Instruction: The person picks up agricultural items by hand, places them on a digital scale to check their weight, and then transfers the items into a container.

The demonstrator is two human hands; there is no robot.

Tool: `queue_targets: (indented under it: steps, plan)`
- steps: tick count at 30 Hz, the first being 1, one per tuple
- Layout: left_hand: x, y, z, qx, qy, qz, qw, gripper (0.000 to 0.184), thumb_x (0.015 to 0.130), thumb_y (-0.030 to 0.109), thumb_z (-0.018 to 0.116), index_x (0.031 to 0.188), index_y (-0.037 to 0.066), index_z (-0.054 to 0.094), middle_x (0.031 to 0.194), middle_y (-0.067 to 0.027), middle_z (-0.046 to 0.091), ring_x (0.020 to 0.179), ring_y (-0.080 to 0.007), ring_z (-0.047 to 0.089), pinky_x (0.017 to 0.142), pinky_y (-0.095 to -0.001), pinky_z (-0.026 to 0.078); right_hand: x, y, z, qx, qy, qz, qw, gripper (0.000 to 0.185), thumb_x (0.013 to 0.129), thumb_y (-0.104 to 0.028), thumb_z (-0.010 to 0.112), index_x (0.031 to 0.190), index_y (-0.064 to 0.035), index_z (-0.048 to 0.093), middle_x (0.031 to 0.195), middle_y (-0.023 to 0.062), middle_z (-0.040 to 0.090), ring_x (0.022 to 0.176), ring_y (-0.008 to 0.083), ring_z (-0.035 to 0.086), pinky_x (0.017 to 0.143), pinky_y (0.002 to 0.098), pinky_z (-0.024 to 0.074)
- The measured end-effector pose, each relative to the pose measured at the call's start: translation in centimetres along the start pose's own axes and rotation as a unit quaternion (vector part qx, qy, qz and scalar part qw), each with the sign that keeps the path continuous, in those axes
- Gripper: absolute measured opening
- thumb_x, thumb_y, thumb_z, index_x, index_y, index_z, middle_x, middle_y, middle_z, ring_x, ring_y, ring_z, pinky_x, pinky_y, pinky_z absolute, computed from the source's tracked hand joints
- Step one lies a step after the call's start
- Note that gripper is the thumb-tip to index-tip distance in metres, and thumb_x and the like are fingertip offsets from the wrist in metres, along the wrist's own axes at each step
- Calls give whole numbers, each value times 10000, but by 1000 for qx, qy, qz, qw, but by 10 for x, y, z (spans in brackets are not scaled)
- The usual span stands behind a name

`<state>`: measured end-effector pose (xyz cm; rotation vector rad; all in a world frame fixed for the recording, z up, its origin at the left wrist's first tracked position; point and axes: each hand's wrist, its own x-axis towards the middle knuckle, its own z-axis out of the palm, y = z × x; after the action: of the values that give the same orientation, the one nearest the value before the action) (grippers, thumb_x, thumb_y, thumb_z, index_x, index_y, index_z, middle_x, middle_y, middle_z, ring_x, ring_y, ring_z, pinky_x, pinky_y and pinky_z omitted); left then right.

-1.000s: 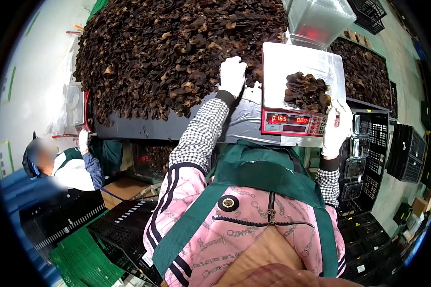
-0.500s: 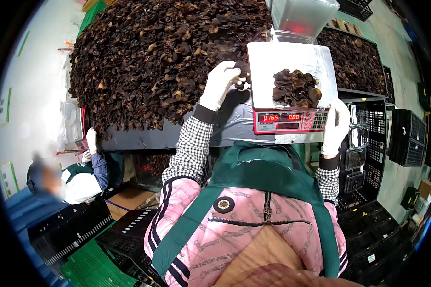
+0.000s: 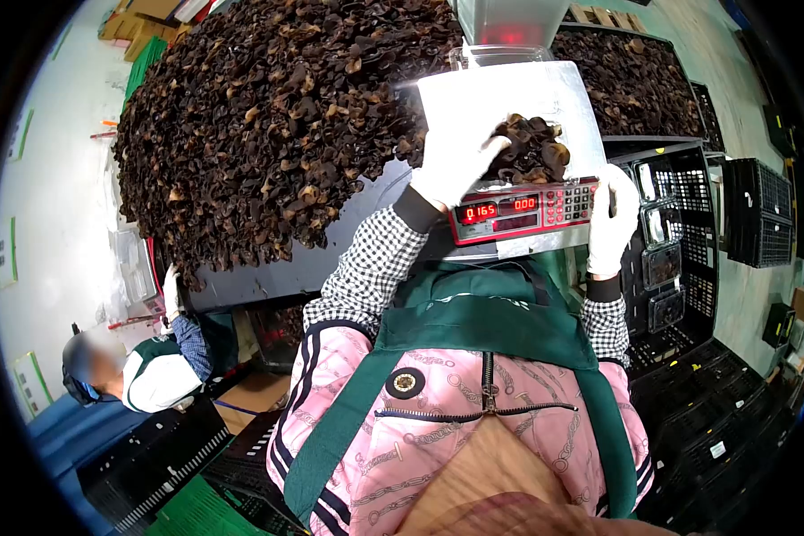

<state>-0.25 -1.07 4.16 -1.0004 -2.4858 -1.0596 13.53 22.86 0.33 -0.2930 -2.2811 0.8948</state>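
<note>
A red digital scale (image 3: 500,219) reads 0.165 and 0.00. Its white weighing pan (image 3: 572,89) carries a small pile of dark wood ear mushrooms (image 3: 536,147). My left hand (image 3: 456,161), in a white glove, is over the pan's left part, with thumb and fingertips closed at the pile's left edge; glare blurs some fingers. My right hand (image 3: 612,219), gloved too, has its fingers curled at the scale's right front corner. A large heap of loose wood ear mushrooms (image 3: 268,125) covers the table to the left of the scale.
Behind the scale stands a translucent plastic bin (image 3: 514,20). More mushrooms fill a tray (image 3: 634,85) at the right. Clear plastic boxes (image 3: 663,259) sit in a black crate (image 3: 699,237) beside my right hand. A co-worker (image 3: 161,366) reaches to the heap's near left edge.
My left hand has moved right from beside the scale with dark mushroom in its fingers, to the pile on the pan. My right hand stays at the scale's corner. The reading remains 0.165.
</note>
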Motion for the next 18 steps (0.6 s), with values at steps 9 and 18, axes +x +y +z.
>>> queue_targets:
  steps: [9, 18]
  plan:
    - [46, -85, 9, -45, 50, -177, 982, 342, 917, 242, 671, 1175, 18, 684, 1096, -162, 724, 971, -238, 714, 841, -332, 561, -10, 5, -8, 49, 9, 77, 996, 247, 960, -58, 591, 1197, -14, 642, 1187, 126, 657, 1098, 241, 621, 988, 356, 474]
    - [85, -136, 56, 76, -38, -251, 964, 760, 911, 581, 578, 1388, -8, 516, 1234, -259, 644, 1139, -385, 632, 971, -405, 499, -20, 11, 4, 136, -39, 216, 966, 322, 987, -113, 601, 1292, -9, 596, 1142, 118, 689, 1032, 161, 651, 901, 295, 512]
